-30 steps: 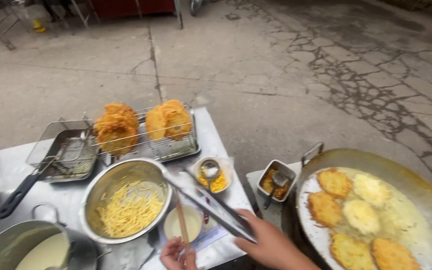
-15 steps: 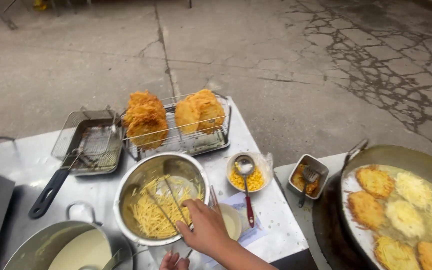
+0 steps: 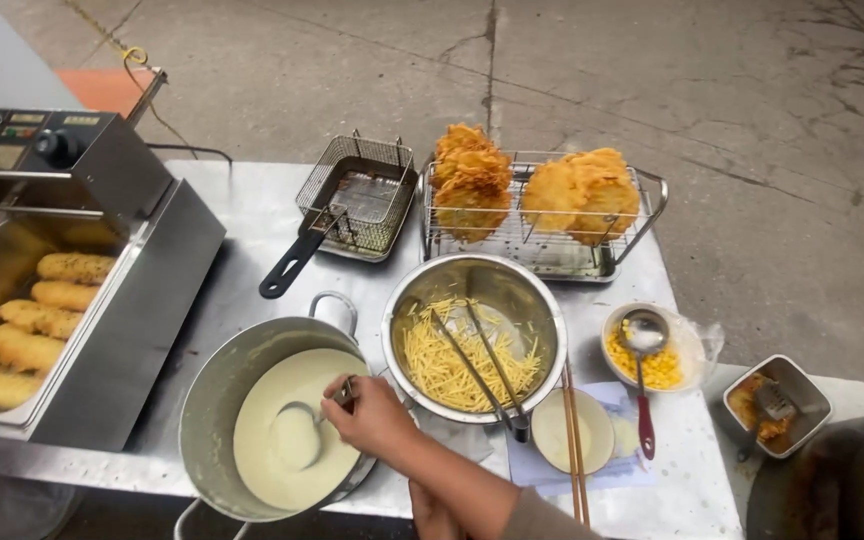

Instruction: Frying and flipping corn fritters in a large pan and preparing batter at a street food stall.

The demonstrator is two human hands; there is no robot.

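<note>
Now the right hand (image 3: 377, 415), which half a second ago hovered over the steel bowl of shredded potato (image 3: 474, 340), is clamped on a ladle (image 3: 297, 437) dipped into the pot of pale batter (image 3: 287, 430); the left hand (image 3: 434, 512) waits, grip unclear.

fryer basket (image 3: 362, 195) | rack of fritters (image 3: 537, 205) | corn bowl (image 3: 652, 350) | chopsticks (image 3: 572, 440)

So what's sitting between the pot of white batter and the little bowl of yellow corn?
The head view shows a steel bowl of pale shredded strips with metal tongs resting in it, between the batter pot and the corn bowl.
</note>
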